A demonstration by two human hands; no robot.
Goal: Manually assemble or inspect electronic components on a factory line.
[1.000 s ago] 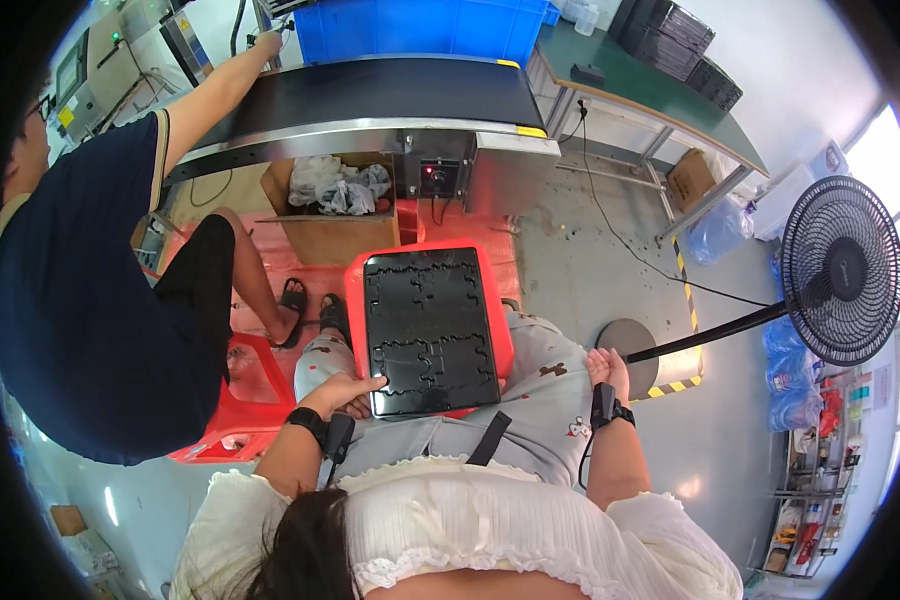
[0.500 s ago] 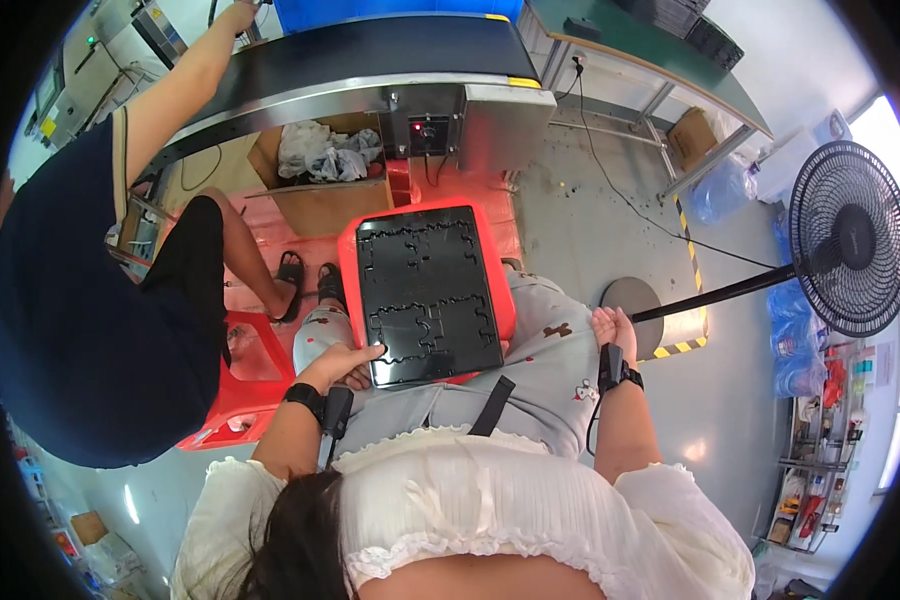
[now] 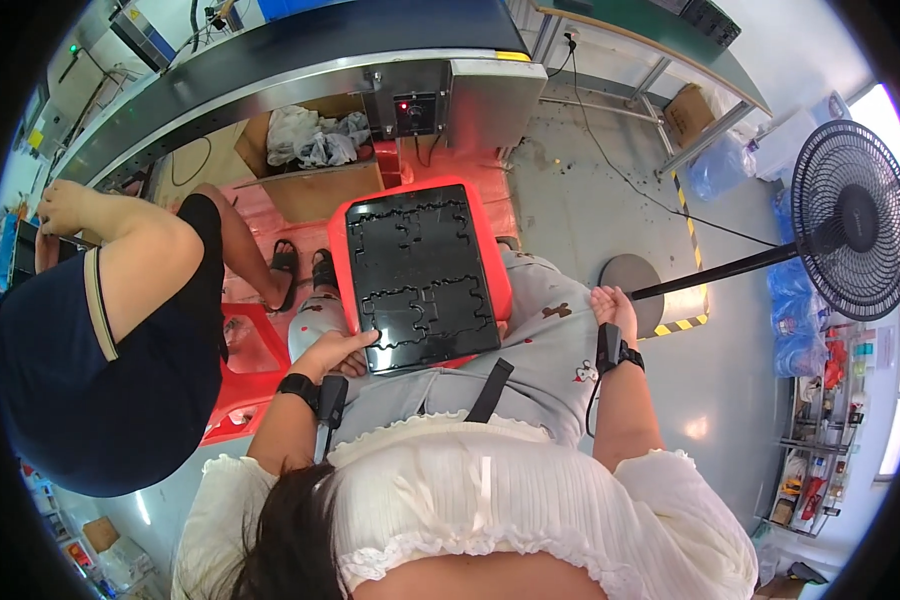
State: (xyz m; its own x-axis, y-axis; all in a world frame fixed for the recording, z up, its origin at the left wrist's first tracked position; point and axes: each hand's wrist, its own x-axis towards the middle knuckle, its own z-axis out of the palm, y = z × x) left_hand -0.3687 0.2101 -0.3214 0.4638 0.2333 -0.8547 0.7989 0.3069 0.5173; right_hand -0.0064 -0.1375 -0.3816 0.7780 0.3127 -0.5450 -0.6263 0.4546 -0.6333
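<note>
A shiny black plastic tray [image 3: 415, 262] with moulded, jagged-edged outlines lies on a red plastic stool [image 3: 500, 272] in front of my lap. My left hand [image 3: 334, 354] grips the tray's near left corner, thumb on top and the other fingers low beside or beneath the edge. Off to the right, my right hand [image 3: 615, 310] rests by my thigh, palm turned up, with loosely bent fingers apart and nothing in them. Each wrist carries a black strap with a small black box.
A conveyor belt [image 3: 370, 50] runs across the far side, above a cardboard box [image 3: 320, 195] of plastic bags. To my left sits a co-worker [image 3: 100, 370] on another red stool [image 3: 245, 345]. A black fan [image 3: 855, 215] stands at the right, near a green-topped table [image 3: 660, 35].
The co-worker's arm has come back from the conveyor and is now bent close to their body. My view has shifted slightly; my hands keep nearly the same places.
</note>
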